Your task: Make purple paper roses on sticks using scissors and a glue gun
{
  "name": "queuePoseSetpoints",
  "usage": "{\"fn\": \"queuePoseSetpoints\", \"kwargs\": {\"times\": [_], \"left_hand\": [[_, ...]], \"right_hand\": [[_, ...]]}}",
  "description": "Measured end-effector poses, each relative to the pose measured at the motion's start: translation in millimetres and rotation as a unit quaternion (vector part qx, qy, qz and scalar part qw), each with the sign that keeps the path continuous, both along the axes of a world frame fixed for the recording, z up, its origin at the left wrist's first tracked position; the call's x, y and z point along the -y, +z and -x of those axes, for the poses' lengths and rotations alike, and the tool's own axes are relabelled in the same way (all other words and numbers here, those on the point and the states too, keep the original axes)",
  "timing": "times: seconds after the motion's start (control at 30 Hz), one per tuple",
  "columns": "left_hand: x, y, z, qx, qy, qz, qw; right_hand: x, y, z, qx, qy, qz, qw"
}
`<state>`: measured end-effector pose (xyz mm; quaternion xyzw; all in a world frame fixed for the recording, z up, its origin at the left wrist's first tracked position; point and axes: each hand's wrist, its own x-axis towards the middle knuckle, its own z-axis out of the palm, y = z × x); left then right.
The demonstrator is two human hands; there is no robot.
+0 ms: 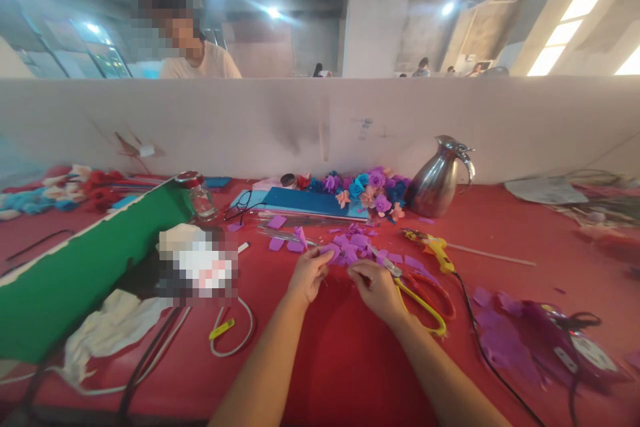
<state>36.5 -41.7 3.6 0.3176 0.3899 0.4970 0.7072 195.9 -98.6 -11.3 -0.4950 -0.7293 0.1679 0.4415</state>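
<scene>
My left hand (311, 275) pinches a purple paper petal (329, 254) between thumb and forefinger above the red table. Close by on the right, my right hand (374, 285) has its fingers curled together. What those fingers hold, if anything, is hidden. Loose purple petals (350, 247) lie just beyond both hands. Beside my right hand, partly behind it, rests a pair of scissors (423, 303) with one yellow and one red handle. Farther right lies a yellow glue gun (439, 253) on its black cord.
Paper flowers (377, 190) and blue sheets (305, 201) lie against the low wall (250, 123), near a metal jug (436, 180). A glass jar (201, 200) and green divider (95, 267) stand left. A power strip (575, 343) sits at right. A person (210, 63) is beyond the wall.
</scene>
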Motion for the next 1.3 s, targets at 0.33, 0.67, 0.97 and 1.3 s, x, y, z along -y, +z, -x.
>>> {"fn": "queuePoseSetpoints", "kwargs": {"times": [0.33,0.67,0.97,1.3], "left_hand": [[-2,10.6,4,0.058,0.033,-0.014,0.998],[-1,7.3,2,0.015,0.041,0.005,0.999],[-5,3.1,0,0.005,0.054,-0.002,0.999],[-4,3.0,2,-0.001,0.034,0.005,0.999]], "right_hand": [[6,1.7,1,-0.023,0.008,0.030,0.999],[-1,25.0,-20,-0.057,-0.062,0.092,0.992],[56,-12.4,-101,0.247,-0.239,0.177,0.922],[45,16.8,-109,0.115,-0.208,0.245,0.940]]}}
